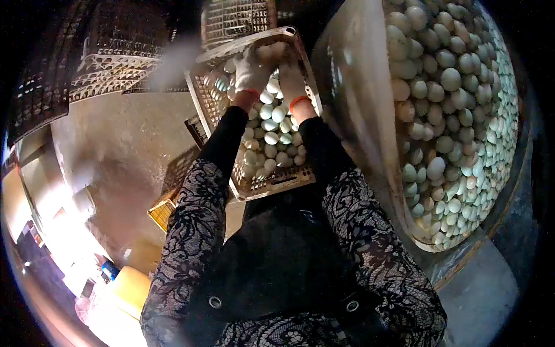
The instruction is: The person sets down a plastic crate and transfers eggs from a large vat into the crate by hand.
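Note:
Both my hands reach into the far part of a white plastic crate (209, 115) that holds many pale eggs (270, 137). My left hand (252, 75) wears a whitish glove with a red cuff and is over the eggs near the crate's far left side. Close beside it, my right hand (291, 78), gloved the same way, is over the eggs near the far right side. The fingers of both hands turn toward each other near the crate's far rim. They are dim and blurred, so whether they hold any eggs cannot be made out.
To the right stands a large pale tub (370, 104) heaped with whitish and greenish eggs (451, 115). Stacked plastic crates (115, 66) are at the upper left, and another crate (237, 20) is beyond mine. A yellow crate (163, 213) sits on the floor at left.

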`<state>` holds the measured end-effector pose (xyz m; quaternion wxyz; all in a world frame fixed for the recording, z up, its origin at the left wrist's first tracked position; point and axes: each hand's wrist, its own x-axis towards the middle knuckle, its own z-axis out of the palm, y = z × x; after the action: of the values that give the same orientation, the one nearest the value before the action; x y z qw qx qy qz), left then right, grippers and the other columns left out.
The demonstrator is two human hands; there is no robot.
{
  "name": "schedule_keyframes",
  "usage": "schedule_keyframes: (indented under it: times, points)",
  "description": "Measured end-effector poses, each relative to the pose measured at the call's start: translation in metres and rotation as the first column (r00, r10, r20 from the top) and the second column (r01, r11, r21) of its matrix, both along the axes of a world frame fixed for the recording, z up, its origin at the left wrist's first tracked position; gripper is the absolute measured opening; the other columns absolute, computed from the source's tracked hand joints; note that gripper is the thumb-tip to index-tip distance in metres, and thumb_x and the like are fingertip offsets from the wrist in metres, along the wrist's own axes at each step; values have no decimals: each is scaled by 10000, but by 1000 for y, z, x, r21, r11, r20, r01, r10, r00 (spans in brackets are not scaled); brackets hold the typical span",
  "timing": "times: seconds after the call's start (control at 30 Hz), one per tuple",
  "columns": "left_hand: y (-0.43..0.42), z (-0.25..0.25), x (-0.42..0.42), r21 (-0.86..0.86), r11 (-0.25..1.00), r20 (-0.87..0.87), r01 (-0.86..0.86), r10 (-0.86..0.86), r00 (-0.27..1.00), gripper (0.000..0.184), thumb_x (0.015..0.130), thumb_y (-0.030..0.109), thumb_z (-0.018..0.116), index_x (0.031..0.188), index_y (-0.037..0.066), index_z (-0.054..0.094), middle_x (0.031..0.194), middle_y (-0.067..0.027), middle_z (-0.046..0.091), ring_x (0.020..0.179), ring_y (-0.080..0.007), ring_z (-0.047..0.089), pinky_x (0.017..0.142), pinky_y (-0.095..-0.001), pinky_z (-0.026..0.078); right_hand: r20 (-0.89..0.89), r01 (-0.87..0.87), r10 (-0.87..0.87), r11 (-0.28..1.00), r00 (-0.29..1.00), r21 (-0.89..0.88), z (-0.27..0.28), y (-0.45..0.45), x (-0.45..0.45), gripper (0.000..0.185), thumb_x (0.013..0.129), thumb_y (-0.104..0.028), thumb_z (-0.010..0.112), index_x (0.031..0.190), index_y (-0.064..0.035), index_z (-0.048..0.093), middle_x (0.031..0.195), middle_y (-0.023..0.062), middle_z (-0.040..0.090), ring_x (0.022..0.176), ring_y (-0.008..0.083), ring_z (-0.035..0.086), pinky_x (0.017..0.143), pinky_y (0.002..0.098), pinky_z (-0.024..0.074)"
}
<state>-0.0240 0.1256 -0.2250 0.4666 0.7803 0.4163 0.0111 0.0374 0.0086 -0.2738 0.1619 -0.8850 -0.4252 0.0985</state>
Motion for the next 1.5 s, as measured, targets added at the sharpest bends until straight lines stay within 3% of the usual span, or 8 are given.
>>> schedule_keyframes:
  times: [0.17,0.4,0.67,0.87,1.13,1.27,1.37,1.5]
  points:
    - [-11,-51,-15,741,609,-269,283,-116,956,650,845,371,602,1423,169,382,1342,-206,459,1151,-340,530,1066,-478,330,-290,28,-72,988,954,-154,8,-13,-14,346,909,-173,456,1222,-60,551,1195,184,558,1118,344,518,930,437,435]
    - [2,-22,-13,634,647,-454,424,-132,881,786,874,569,495,1449,63,319,1340,-220,505,1187,-335,531,1052,-445,384,-617,394,24,749,787,533,220,-130,-70,261,922,-145,531,1169,-67,568,963,105,609,880,250,595,810,355,490]
    - [-135,222,6,384,883,644,269,-466,607,391,818,170,697,1180,69,593,1102,-184,634,944,-332,641,791,-360,537,-372,588,-468,729,802,351,333,-357,-61,285,965,-153,477,1216,-52,565,1154,122,614,1005,234,615,887,371,481]
    - [-199,262,50,584,386,163,714,-917,363,623,740,333,759,1239,65,499,1062,-209,582,930,-410,608,799,-465,508,-795,747,-316,619,518,241,271,-431,-43,502,1023,-265,389,1465,-43,299,1470,145,350,1276,219,448,1038,301,377]
    - [-241,199,95,459,79,-75,885,-989,127,883,688,424,766,1388,70,361,1216,-208,560,1158,-428,491,990,-496,390,-674,671,-492,741,551,7,247,-382,-7,489,953,-82,417,1426,1,328,1481,134,352,1341,217,376,1105,293,304]
    - [-260,157,109,430,14,-215,903,-970,117,1040,566,517,819,1412,148,339,1415,-186,364,1151,-482,465,977,-490,442,119,247,-216,857,969,-452,259,-360,-3,606,846,17,428,1442,-37,332,1478,149,355,1358,263,351,1138,330,269]
    - [-265,196,101,474,-45,-237,880,-968,78,980,594,539,791,1393,145,382,1463,-173,280,1134,-493,459,1016,-496,396,-870,707,-362,707,334,-23,307,-334,1,567,919,-113,477,1459,-51,312,1491,129,336,1374,252,311,1136,341,253]
    - [-263,183,104,495,-39,-147,868,-988,40,742,727,420,700,1328,61,453,1385,-191,408,1221,-416,417,1057,-483,318,-951,889,-154,420,267,181,230,-338,14,557,994,-434,389,1405,-57,390,1403,85,445,1274,206,399,1089,313,291]
